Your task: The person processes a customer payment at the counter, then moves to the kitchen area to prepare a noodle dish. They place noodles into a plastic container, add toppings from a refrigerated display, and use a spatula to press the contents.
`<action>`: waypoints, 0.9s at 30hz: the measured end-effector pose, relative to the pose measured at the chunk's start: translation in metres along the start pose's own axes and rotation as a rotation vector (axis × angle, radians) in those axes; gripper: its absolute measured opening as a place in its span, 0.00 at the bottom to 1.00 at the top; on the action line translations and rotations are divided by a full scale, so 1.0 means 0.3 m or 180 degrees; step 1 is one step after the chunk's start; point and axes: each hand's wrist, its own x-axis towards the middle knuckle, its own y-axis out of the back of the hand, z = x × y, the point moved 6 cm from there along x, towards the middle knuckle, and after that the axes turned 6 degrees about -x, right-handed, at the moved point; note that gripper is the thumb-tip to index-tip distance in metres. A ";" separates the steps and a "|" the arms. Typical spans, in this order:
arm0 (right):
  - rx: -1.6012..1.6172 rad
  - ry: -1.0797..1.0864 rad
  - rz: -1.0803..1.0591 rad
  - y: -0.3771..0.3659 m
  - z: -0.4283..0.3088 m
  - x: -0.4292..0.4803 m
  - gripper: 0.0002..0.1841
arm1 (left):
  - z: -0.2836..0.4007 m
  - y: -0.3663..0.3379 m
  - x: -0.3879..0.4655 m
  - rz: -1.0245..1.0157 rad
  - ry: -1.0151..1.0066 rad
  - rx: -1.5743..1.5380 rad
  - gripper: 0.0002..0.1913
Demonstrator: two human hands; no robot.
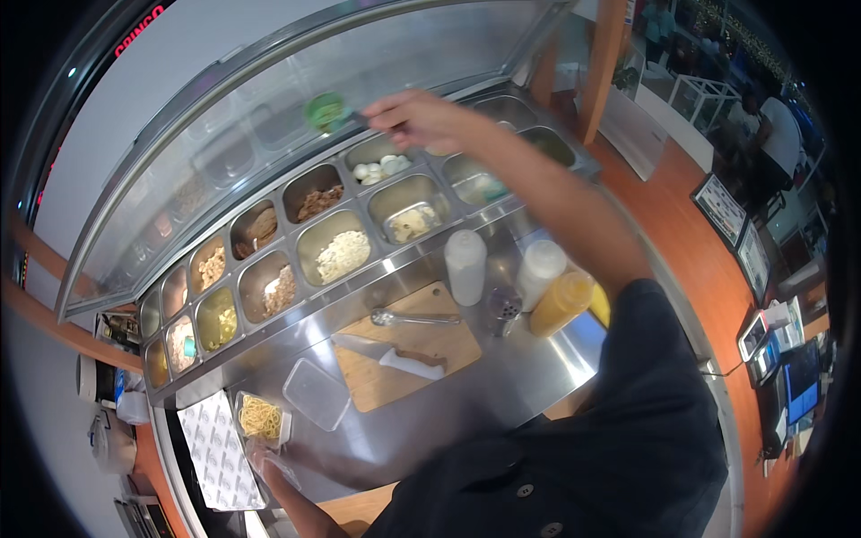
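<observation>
My right hand [427, 121] reaches over the back row of metal food pans and grips a green scoop [326, 113] by its dark handle. The scoop is blurred, with some food in it, and hangs near the raised glass cover. Below it sits a steel pan of peeled boiled eggs [381, 169]. In a clear plastic glove, my left hand [269, 460] is at the near edge of a clear plastic container of noodles [261, 417]; its fingertips are partly hidden. Beside that container lies a clear plastic lid [316, 393] on the steel counter [397, 437].
A wooden cutting board [363, 390] carries a white-handled knife [410, 363] and metal tongs [420, 319]. Squeeze bottles [465, 269] and a shaker [504, 309] stand to its right. Printed paper [218, 450] lies at left. The glass cover [269, 101] arches above the pans.
</observation>
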 end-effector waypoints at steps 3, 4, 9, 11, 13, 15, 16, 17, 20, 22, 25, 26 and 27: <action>-0.0516 -0.0116 0.0424 0.432 -0.001 -0.248 0.16 | 0.047 -0.036 -0.115 0.0514 0.0292 -0.0088 0.21; -0.0900 -0.0373 0.0795 0.574 0.034 -0.326 0.13 | 0.058 -0.052 -0.154 0.0591 0.0357 -0.0399 0.25; -0.2648 -0.1530 0.1528 1.057 0.286 -0.567 0.10 | 0.208 -0.105 -0.302 0.0325 0.0304 -0.0669 0.28; -0.3408 -0.1581 0.1427 1.122 0.374 -0.559 0.14 | 0.295 -0.164 -0.359 0.0153 0.0124 -0.0766 0.29; -0.4223 -0.1655 0.1431 1.147 0.433 -0.549 0.16 | 0.404 -0.283 -0.397 0.0002 -0.0230 -0.0943 0.30; -0.5007 -0.1505 0.1480 1.128 0.468 -0.509 0.17 | 0.508 -0.447 -0.444 -0.0248 -0.0252 -0.0929 0.32; -0.5010 -0.1658 0.1466 1.127 0.490 -0.503 0.17 | 0.560 -0.549 -0.470 -0.0506 -0.0316 -0.0956 0.32; -0.5027 -0.1712 0.1454 1.122 0.504 -0.494 0.16 | 0.603 -0.664 -0.501 -0.0904 -0.0256 -0.0990 0.32; -0.5200 -0.1625 0.1131 1.115 0.521 -0.474 0.16 | 0.695 -0.997 -0.608 -0.1972 -0.0006 -0.1150 0.31; -0.5137 -0.1488 0.0834 1.122 0.531 -0.472 0.15 | 0.731 -1.186 -0.664 -0.2203 -0.0143 -0.1219 0.31; -0.4820 -0.1278 0.0465 1.150 0.551 -0.487 0.15 | 0.765 -1.467 -0.711 -0.2372 -0.0014 -0.0857 0.28; -0.4802 -0.1176 0.0369 1.160 0.556 -0.489 0.15 | 0.773 -1.575 -0.758 -0.2916 0.0098 -0.1001 0.26; -0.4811 -0.1034 0.0247 1.169 0.559 -0.488 0.15 | 0.777 -1.656 -0.772 -0.2691 -0.0066 -0.1044 0.25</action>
